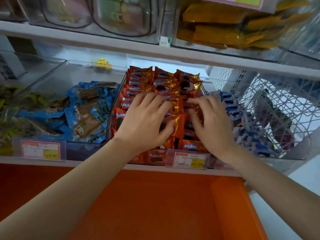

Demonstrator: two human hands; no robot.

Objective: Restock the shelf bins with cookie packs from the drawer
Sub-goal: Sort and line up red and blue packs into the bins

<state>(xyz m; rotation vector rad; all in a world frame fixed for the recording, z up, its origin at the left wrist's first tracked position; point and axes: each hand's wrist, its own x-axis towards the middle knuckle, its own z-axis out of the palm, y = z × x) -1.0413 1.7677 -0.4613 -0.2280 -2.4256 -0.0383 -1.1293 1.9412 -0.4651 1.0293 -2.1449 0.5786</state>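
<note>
An orange drawer (155, 205) lies open along the bottom of the view, its visible inside bare. Above it runs a white shelf (52, 161) with a row of clear bins. The middle bin (113, 108) is packed with red cookie packs (143, 80), stacked in rows up to its rim. The bin to its left holds blue packs (88, 108); the one to its right holds blue-and-white packs (242, 118), beside a white lattice basket (277, 104). On the shelf above, a clear bin holds yellow packs (216, 26). Both hands lie palm-down on the red packs. The left hand (145, 122) has its fingers spread flat over the pile, grasping nothing. The right hand (211, 120) has fingers spread and slightly curled, tips pressing on the packs. Price tags (189, 160) hang on the bin fronts.
</note>
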